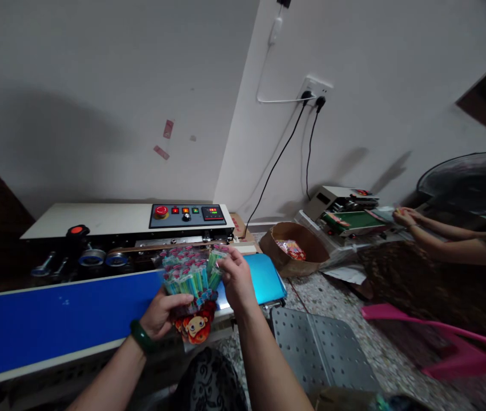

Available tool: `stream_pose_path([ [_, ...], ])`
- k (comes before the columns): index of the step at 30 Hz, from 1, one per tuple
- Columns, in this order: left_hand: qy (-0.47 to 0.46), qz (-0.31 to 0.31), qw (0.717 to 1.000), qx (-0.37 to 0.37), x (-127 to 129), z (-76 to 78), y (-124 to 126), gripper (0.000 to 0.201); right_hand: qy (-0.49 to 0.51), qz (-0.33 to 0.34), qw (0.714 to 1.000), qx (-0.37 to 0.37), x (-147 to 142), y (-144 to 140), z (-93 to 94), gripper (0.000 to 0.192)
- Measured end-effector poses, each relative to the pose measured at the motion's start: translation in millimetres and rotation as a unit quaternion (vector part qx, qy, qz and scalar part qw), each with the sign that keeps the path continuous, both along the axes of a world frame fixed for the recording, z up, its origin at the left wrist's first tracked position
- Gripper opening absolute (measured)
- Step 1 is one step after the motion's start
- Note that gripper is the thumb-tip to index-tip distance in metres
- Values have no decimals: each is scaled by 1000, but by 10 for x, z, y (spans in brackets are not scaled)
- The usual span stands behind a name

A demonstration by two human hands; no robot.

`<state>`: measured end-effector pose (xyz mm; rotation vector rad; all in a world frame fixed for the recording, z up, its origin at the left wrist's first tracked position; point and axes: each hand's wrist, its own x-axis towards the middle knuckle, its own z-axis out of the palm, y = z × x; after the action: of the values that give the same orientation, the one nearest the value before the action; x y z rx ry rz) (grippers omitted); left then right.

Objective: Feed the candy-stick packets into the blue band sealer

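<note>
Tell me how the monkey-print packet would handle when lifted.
The packet is probably floppy, as its clear film looks thin. Its glossy plastic suggests a slippery surface. It may be light for its size: the green-and-blue contents look slim.

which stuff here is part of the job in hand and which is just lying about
Seems part of the job:
- clear cartoon packaging, held by left hand and right hand
- blue belt
- white-topped machine

Seems just around:
- fan
- pink plastic object
- reddish wall strips
</note>
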<state>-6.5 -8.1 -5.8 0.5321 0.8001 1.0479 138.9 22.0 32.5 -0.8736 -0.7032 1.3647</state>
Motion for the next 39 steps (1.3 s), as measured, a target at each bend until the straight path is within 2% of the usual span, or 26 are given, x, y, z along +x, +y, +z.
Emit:
stream_pose_path([
  [6,-27,7,1000,-11,4,-2,34,36,-7,16,1000,2,-73,-214,-274,29],
  [11,-24,26,999,-10,-17,6,49,30,-56,-51,997,-31,-84,-242,-470,23],
  [17,-27,34,999,-16,-21,25,47,21,-92,-115,989,-3,-84,-223,-499,26],
  [21,-39,61,997,-39,-49,38,80,9,-94,-160,983,2,-49,-234,-484,29],
  [23,-43,68,996,-46,-64,42,97,5,-73,-149,986,11,-45,-242,-464,27],
  [27,-42,70,996,-22,-62,52,106,19,-27,-43,998,38,-93,-258,-406,28],
  [29,-34,69,997,-19,-67,64,101,23,-20,-43,998,42,-89,-248,-395,29],
  [33,-9,86,996,-29,-168,102,104,9,-16,-90,996,-17,145,-144,-457,37],
  [36,3,119,992,-36,-293,133,122,8,-51,-77,991,-94,454,-18,-572,42],
  [39,9,142,989,-43,-382,154,136,8,-120,-47,981,-147,677,117,-703,31],
])
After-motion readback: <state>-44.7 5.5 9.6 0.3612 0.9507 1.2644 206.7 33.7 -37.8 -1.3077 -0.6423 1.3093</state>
